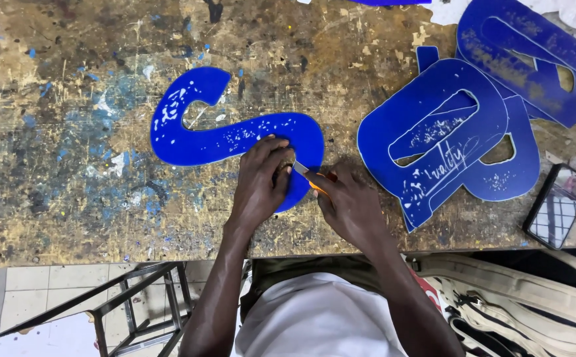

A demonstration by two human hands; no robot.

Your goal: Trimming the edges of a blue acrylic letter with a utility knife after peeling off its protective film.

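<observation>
A blue S-shaped cut-out letter lies flat on the paint-stained wooden desk, its long axis running left to right across the view, with its right-hand curve directly under the person's hands. The left hand is laid on that curve, fingers close together and pressing down on the blue sheet. The right hand sits just to the right, touching the letter's edge, closed around an orange-handled utility knife whose blade points left toward the left fingertips. So the letter stretches away leftward from both hands, and the left hand is the nearer to its bulk. To the right lie a stack of other blue letter cut-outs and, well apart near the desk edge, a dark phone.
</observation>
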